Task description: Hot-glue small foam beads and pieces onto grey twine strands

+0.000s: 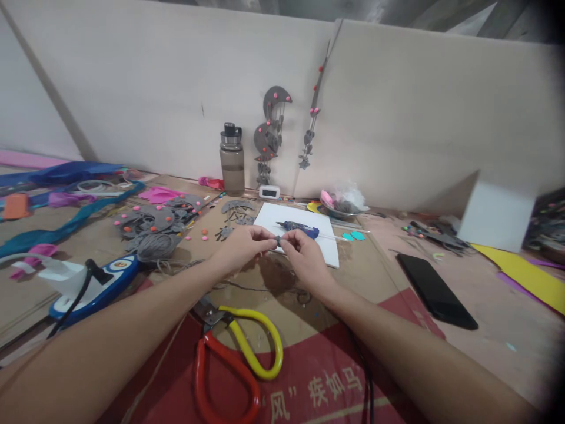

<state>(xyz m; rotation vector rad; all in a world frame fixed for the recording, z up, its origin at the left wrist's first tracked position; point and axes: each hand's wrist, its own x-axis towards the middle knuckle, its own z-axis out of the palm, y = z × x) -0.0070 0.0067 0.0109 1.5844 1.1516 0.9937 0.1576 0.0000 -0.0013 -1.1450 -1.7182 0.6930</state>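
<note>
A small grey piece (278, 239) sits at the centre of the frame, pinched between both of my hands just above the near edge of the white board (329, 250). It is too small for me to say what it is made of or how it is shaped.

From the head view, my left hand (245, 246) comes in from the lower left and my right hand (304, 259) from the lower right; the fingertips of both meet on the piece, each hand narrowed to a pinch, thumb against forefinger. The piece lies right between the two sets of fingertips, touching both, lifted a little off the cardboard.

The blue glue gun (300, 228) rests on the white board just behind my right hand, its tip pointing left. As I judge it, that is the main hazard: a hand drifting back could brush the nozzle, or fresh glue on the piece could reach my fingers. The piece is also tiny, so a loosened pinch could drop it among the grey scraps (154, 221) in the left middle of the frame, where it would be hard to find.

The scissors (233, 359) with one red and one yellow handle lie in the lower centre, between my forearms. A black phone (435, 291) lies well apart to the right, and a water bottle (232, 159) stands against the wall at upper centre.
</note>
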